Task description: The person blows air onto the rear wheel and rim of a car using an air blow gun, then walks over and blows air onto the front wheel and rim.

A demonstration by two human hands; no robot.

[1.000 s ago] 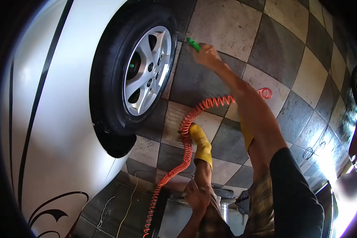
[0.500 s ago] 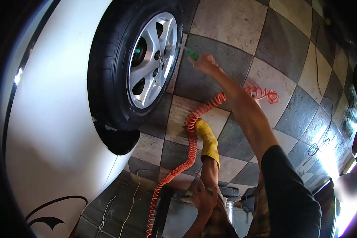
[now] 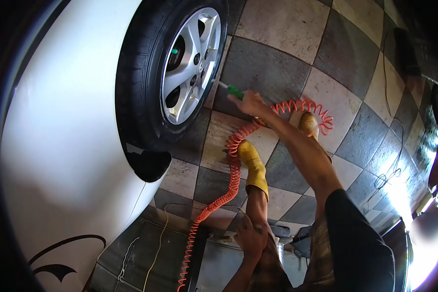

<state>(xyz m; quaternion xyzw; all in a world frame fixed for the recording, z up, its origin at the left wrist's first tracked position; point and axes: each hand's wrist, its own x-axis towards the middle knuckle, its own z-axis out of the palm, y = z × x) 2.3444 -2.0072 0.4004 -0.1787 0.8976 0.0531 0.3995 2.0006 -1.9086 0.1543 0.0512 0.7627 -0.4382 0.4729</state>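
Observation:
In the head view, my right hand [image 3: 254,104] is closed around a green-handled air blow gun [image 3: 235,91] with a thin pale nozzle. The nozzle points at the lower rim of a silver alloy wheel [image 3: 192,73]; whether it touches is unclear. A black tyre [image 3: 143,82] surrounds the wheel. A red coiled air hose [image 3: 234,180] runs below my right forearm and loops on the floor; its joint with the gun is hidden by my hand. My left hand [image 3: 252,239] lies on my leg near the knee, holding nothing, its fingers partly stretched out.
The white car body [image 3: 58,121] fills the left side. Yellow boots [image 3: 253,168] stand on the checkered tile floor [image 3: 262,63], one beside the hose. A thin yellow cord [image 3: 158,248] and a dark cable [image 3: 396,151] lie on the floor. Bright light glares at right.
My right hand and the blow gun have moved down along the wheel's edge. The hose loop has shifted, and the second boot now shows more. My left hand stays on my leg.

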